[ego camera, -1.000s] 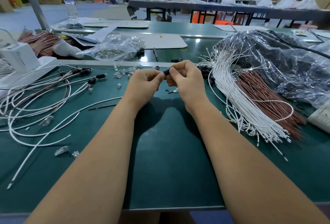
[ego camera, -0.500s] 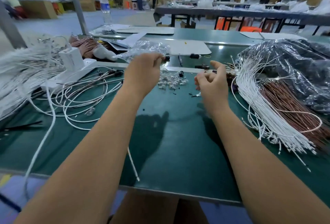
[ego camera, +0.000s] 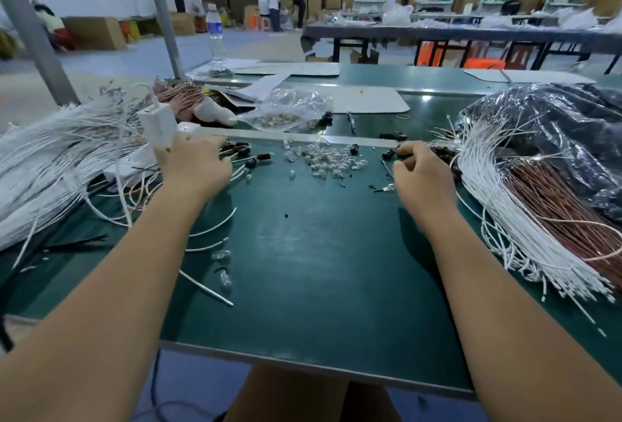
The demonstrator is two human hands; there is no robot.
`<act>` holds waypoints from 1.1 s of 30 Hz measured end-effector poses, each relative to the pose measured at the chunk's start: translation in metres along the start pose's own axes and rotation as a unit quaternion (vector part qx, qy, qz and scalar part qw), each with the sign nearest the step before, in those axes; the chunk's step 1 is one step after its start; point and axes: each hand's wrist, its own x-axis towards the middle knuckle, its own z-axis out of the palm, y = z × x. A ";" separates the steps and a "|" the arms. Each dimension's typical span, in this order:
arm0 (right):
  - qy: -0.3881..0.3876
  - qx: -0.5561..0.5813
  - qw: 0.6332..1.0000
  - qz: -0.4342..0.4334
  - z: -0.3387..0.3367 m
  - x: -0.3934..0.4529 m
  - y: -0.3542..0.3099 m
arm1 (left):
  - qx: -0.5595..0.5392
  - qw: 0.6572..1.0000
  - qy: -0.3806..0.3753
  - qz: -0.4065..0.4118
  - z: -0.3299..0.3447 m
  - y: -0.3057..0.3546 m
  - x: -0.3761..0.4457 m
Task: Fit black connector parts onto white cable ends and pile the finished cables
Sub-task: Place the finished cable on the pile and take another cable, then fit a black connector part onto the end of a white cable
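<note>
My left hand (ego camera: pixel 193 165) hovers low over the pile of finished white cables (ego camera: pixel 134 186) at the left; black connectors (ego camera: pixel 247 154) on their ends lie just right of its fingers. Its fingers are hidden behind the back of the hand, so any hold is unclear. My right hand (ego camera: pixel 417 170) is at the right with curled fingers and pinches a black connector part (ego camera: pixel 392 153) from the loose black parts there. A thick bundle of bare white cables (ego camera: pixel 505 219) fans out beside that hand.
Small clear plastic pieces (ego camera: pixel 323 162) are strewn between my hands on the green table (ego camera: pixel 319 253). Brown wires (ego camera: pixel 555 212) and a black plastic bag (ego camera: pixel 555 125) lie right. A white box (ego camera: pixel 156 123), a clear bag of parts (ego camera: pixel 289 111) and a large white cable heap (ego camera: pixel 50 159) lie left.
My hands came apart from the centre. The left hand swung left with the fitted cable and dropped down onto the pile; the right hand moved right to the loose black parts.
</note>
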 end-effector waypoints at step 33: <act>0.011 0.655 0.736 0.171 -0.023 0.019 0.006 | -0.619 0.735 -0.207 0.184 0.033 0.200 -0.050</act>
